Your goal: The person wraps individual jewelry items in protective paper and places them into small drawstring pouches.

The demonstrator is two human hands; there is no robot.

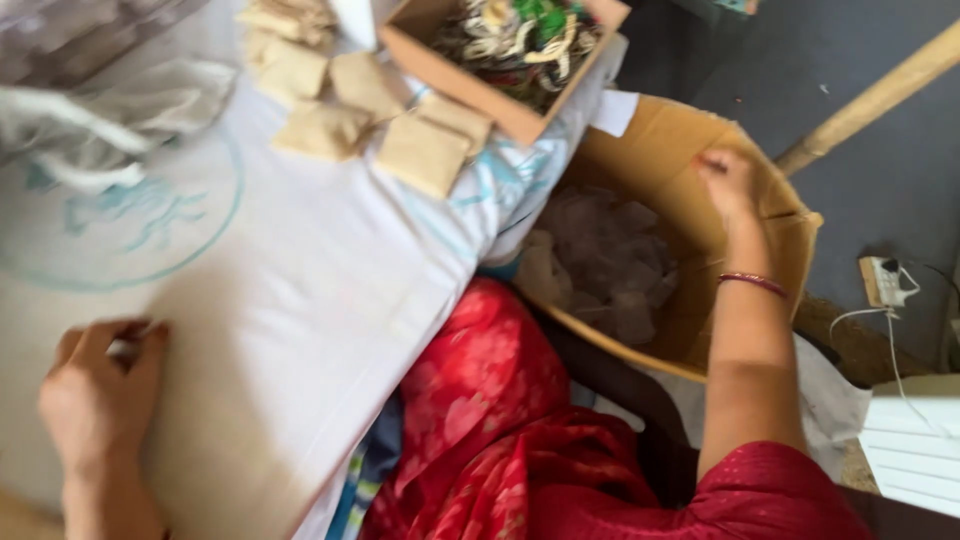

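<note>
One right hand [728, 182] inside cardboard box [655, 150], above pouches [610, 260]

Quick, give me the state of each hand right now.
Left hand: curled shut on a small pale thing, resting on the white cloth.
Right hand: inside the cardboard box; open or shut cannot be told.

The left hand [100, 385] is resting low at the left, its fingers curling inward into a loose fist with the thumb lying along the top; the wrist is running straight down out of view. The right arm is extending forward and up, bare from a red sleeve at the shoulder. The right hand [727, 182] is bending at the wrist, its fingers pointing downward, blurred, a thin bangle circling the wrist.
</note>
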